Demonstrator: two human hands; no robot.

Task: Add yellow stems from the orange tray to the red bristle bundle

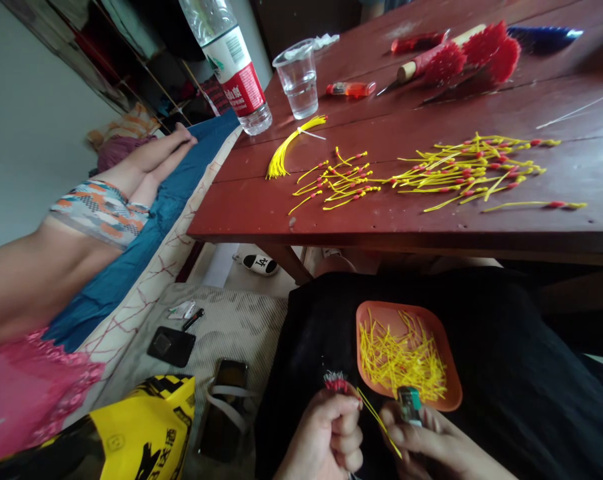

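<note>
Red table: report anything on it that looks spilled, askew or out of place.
No spill shows on the table; the plastic cup stands upright. One yellow cord looks slightly stray, lying a little apart from the larger pile of cords, towards the front edge.

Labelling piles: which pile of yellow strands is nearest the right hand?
The pile in the orange tray, just beyond the right hand. It alone sits in a tray; the other piles lie farther off, on the red table.

I see a bottle [240, 80] beside a cup [301, 90] on the counter [241, 208], a person [101, 212] lying on a bed [184, 179] to my left, a bag [140, 427], a slipper [260, 265]
</note>
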